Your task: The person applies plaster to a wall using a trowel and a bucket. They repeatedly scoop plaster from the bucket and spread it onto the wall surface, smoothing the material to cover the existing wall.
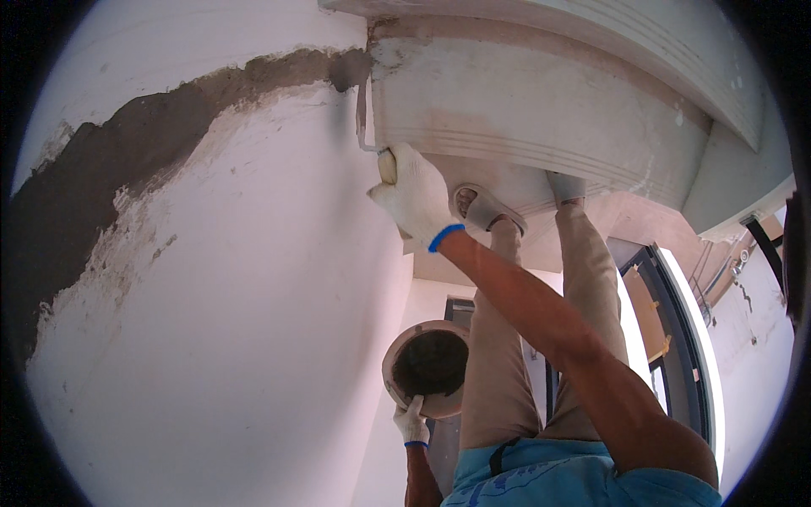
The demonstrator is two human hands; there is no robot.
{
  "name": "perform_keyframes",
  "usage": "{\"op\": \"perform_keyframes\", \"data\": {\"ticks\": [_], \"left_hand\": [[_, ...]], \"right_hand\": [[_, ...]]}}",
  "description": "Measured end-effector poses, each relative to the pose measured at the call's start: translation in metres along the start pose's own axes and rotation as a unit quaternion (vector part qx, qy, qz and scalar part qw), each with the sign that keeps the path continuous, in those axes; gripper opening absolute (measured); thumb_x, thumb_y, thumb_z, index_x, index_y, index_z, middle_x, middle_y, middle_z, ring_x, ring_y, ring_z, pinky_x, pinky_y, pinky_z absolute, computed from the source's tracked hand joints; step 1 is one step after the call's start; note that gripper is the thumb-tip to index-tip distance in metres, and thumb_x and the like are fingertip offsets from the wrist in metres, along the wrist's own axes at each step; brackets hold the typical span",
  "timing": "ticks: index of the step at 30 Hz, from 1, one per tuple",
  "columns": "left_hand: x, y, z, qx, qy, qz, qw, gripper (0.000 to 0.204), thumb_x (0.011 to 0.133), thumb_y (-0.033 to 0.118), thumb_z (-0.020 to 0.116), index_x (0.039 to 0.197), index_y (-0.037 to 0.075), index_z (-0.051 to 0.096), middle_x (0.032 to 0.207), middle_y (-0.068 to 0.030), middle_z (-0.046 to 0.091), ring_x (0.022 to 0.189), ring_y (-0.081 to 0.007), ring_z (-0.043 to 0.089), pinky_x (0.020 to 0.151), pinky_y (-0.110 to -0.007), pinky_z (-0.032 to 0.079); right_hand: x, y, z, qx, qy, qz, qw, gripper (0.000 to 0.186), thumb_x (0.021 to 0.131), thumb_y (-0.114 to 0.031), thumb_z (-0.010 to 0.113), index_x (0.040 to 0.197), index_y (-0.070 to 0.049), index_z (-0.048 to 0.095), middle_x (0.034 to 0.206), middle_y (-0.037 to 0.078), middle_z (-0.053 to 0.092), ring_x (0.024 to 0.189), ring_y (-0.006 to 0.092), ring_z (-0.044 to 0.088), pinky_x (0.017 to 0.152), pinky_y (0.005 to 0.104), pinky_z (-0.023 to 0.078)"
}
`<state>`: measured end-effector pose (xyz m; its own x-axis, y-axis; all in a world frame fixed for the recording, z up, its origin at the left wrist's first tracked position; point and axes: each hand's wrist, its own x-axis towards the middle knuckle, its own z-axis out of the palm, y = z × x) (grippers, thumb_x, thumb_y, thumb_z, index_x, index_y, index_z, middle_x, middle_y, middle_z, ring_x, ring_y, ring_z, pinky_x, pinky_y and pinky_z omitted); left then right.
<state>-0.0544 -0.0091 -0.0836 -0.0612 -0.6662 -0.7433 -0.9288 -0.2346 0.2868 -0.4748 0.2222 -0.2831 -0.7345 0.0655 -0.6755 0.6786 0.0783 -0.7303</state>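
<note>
My right hand [416, 190], in a white knit glove with a blue cuff, is wrapped round the wooden handle [387, 166] of a trowel. The trowel's thin metal blade [361, 110] appears nearly edge-on, upright against the wall beside the step's end. Just above the blade, a dark patch of wet mortar [346, 69] sits in the corner. Lower down, my left hand [411, 421], gloved alike, grips the rim of a round pale bowl [395, 372]. Grey mortar [432, 362] lies inside it. Most of the left fingers are hidden under the bowl.
A rough grey mortar band [160, 135] runs along the white wall [228, 296] at my left. Pale stair steps [524, 93] with grooved edges rise ahead. My feet, in grey slippers [490, 207], stand on a step below. A dark-framed window [676, 329] is at the right.
</note>
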Motion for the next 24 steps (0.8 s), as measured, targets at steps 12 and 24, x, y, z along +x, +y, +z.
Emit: {"op": "perform_keyframes", "data": {"ticks": [12,24], "left_hand": [[0.005,0.0,-0.008,0.018,-0.013,0.003,1.0,0.046,0.089,0.0,0.077,0.134,-0.004,0.066,0.124,-0.0118,0.072,0.105,-0.024,0.071,0.092,-0.038,0.058],[0.007,0.002,-0.002,-0.003,-0.004,-0.001,1.0,0.05,0.088,0.0,0.078,0.135,-0.007,0.064,0.127,-0.0142,0.071,0.11,-0.0261,0.069,0.096,-0.04,0.057]], "right_hand": [[-0.025,-0.007,0.025,-0.01,-0.02,-0.084,0.996,0.05,0.081,-0.014,0.077,0.126,-0.007,0.056,0.12,0.026,0.066,0.107,0.0486,0.066,0.09,0.0546,0.053],[0.04,0.009,0.016,-0.014,0.042,-0.076,0.996,0.038,0.083,-0.015,0.075,0.114,-0.003,0.056,0.111,0.027,0.066,0.103,0.0486,0.066,0.086,0.0551,0.053]]}}
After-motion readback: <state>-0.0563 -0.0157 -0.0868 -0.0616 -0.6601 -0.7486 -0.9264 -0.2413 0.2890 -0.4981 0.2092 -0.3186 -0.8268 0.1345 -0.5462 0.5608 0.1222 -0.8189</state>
